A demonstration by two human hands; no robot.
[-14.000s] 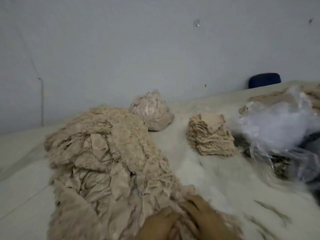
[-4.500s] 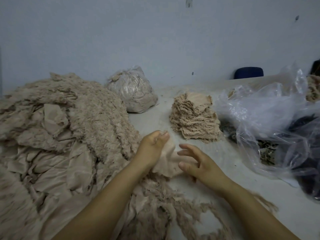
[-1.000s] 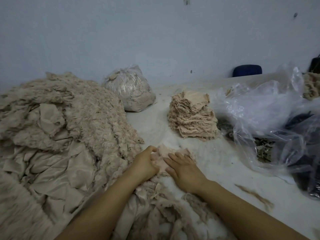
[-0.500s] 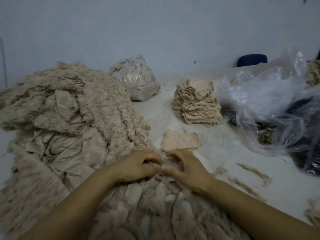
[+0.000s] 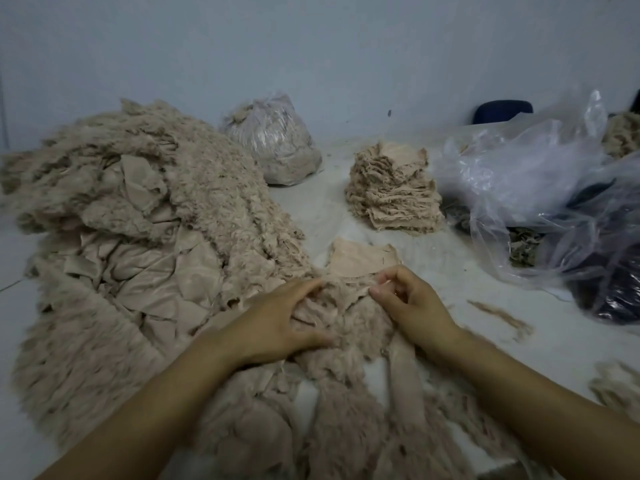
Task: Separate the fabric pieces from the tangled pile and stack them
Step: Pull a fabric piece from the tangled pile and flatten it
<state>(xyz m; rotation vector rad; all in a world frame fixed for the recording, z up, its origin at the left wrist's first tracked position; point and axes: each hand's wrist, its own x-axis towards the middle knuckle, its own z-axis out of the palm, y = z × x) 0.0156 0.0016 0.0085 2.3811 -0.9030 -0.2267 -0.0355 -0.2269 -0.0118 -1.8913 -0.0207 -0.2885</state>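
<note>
Beige and frayed, the tangled pile (image 5: 138, 244) fills the left half of the table (image 5: 450, 282) and trails toward the person, a heap of thin cut pieces with fuzzy raw edges knotted into one another. It looks soft and nearly weightless, with no stiffness at all, so I would expect any one piece to drape and drag its neighbours along by the loose threads instead of coming away clean. The left hand (image 5: 277, 323) lies on the near tongue of the pile with its fingers curled into the fluff, holding the mass down. Just right of it, the right hand (image 5: 412, 303) pinches a frayed edge of one fabric piece (image 5: 341, 299) between thumb and fingertips, the other fingers loosely curled. That seems the sensible place to take hold: a smooth flat corner of the cloth, not the fringe, which would likely shed or tear away. Touching the far side of that spot lies a single flattened piece (image 5: 360, 259), pale and smooth. Beyond it, well apart, stands the finished stack (image 5: 393, 192), leaning a little and liable to slump if nudged. Farther right, crumpled clear plastic bags (image 5: 540, 188) sit near the table's edge.
</note>
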